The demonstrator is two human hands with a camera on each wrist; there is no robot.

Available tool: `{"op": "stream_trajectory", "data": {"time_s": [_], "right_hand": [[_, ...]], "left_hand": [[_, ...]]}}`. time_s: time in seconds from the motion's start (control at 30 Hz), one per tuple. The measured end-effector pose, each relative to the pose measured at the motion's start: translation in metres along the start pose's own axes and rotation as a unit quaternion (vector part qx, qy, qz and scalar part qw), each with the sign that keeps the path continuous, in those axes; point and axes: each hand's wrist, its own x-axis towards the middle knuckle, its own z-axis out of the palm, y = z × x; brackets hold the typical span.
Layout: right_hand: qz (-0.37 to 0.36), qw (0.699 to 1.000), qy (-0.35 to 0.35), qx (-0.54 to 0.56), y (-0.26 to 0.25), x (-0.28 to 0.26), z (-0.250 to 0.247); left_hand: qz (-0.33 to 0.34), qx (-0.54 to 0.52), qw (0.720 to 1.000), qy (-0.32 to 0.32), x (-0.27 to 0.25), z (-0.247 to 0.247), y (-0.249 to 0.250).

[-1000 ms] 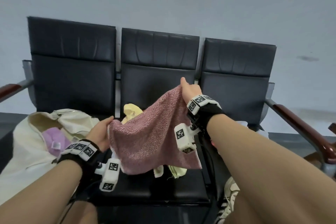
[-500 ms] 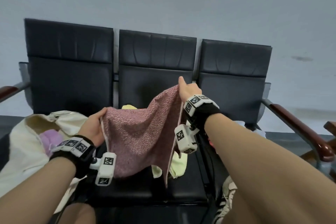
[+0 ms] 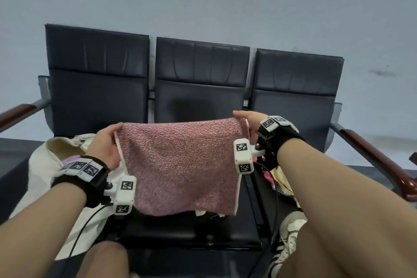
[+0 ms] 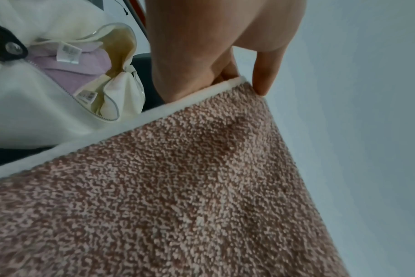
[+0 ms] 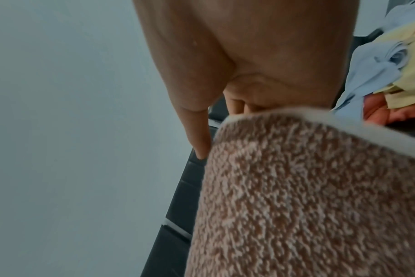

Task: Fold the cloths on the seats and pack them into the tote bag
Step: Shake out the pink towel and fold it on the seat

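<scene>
no readable text; the tags [image 4: 68, 53] in the tote bag [image 4: 31, 116] are blurred.

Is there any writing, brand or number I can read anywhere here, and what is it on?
None can be read.
Two white fabric tags in the tote bag: print blurred, unreadable.
Black-and-white square markers on the wrist units: patterns, not words.

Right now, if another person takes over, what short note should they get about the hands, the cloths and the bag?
Left hand and right hand each pinch a top corner of the pink cloth, hanging spread above the middle seat.
Tote bag lies open on the left seat, a purple cloth inside.
Done: one cloth packed.
Left: fold and pack the pink cloth, then the unfolded cloths on the right seat.
</scene>
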Motion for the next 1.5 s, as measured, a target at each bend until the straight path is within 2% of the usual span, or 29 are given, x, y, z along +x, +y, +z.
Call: {"op": "stream_trajectory", "data": {"time_s": [0.13, 0.23, 0.3, 0.4, 0.47, 0.53, 0.57, 0.6, 0.67, 0.7, 0.8, 0.87, 0.97, 1.1, 1.3, 1.4, 1.5], "right_hand": [[-0.034, 0.998, -0.003, 0.052, -0.005, -0.005, -0.009], [-0.148, 0.982, 0.046, 0.108, -0.024, -0.010, -0.010], [-0.214, 0.966, 0.056, 0.135, -0.041, -0.013, -0.012], [-0.300, 0.949, 0.102, 0.008, -0.056, -0.014, -0.009], [-0.325, 0.927, 0.143, -0.121, -0.047, -0.003, -0.006], [-0.277, 0.940, 0.127, -0.150, -0.030, 0.016, -0.006], [-0.233, 0.962, 0.093, -0.108, -0.023, 0.021, -0.009], [-0.192, 0.980, 0.051, -0.035, -0.021, 0.023, -0.011], [-0.139, 0.984, -0.026, 0.104, -0.024, 0.018, -0.013], [-0.121, 0.983, -0.040, 0.130, -0.024, 0.016, -0.014], [-0.058, 0.991, -0.062, 0.103, -0.018, 0.014, -0.009], [-0.024, 0.995, -0.042, 0.093, -0.011, 0.019, -0.008], [-0.038, 0.996, -0.007, 0.086, -0.011, 0.023, -0.003], [-0.082, 0.993, 0.082, 0.033, 0.001, 0.091, -0.020], [-0.075, 0.983, 0.156, -0.059, -0.004, 0.038, -0.019], [-0.067, 0.978, 0.174, -0.099, -0.006, 0.024, -0.023], [-0.064, 0.974, 0.183, -0.114, -0.003, 0.020, -0.026]], "left_hand": [[0.044, 0.060, 0.997, -0.037, 0.001, 0.007, 0.016], [0.081, 0.082, 0.993, -0.029, 0.009, 0.018, 0.042], [0.095, 0.170, 0.979, -0.058, 0.005, 0.032, 0.059], [0.072, 0.356, 0.928, -0.087, 0.001, 0.047, 0.067], [0.073, 0.417, 0.901, -0.097, 0.004, 0.048, 0.059], [0.119, 0.450, 0.883, -0.060, 0.011, 0.047, 0.047], [0.135, 0.440, 0.887, -0.033, 0.016, 0.047, 0.044], [0.141, 0.405, 0.903, -0.014, 0.020, 0.047, 0.042], [0.113, 0.301, 0.947, -0.007, 0.030, 0.045, 0.042], [0.077, 0.246, 0.966, -0.012, 0.035, 0.043, 0.040], [0.001, 0.151, 0.988, -0.033, 0.037, 0.041, 0.028], [-0.007, 0.142, 0.990, -0.025, 0.035, 0.045, 0.019], [-0.005, 0.126, 0.992, -0.012, 0.027, 0.047, 0.012], [-0.009, 0.138, 0.990, 0.005, 0.023, 0.043, 0.015], [0.014, 0.221, 0.974, 0.045, 0.020, 0.018, 0.023], [0.007, 0.248, 0.967, 0.064, 0.017, 0.008, 0.021], [0.011, 0.243, 0.968, 0.055, 0.013, 0.007, 0.017]]}}
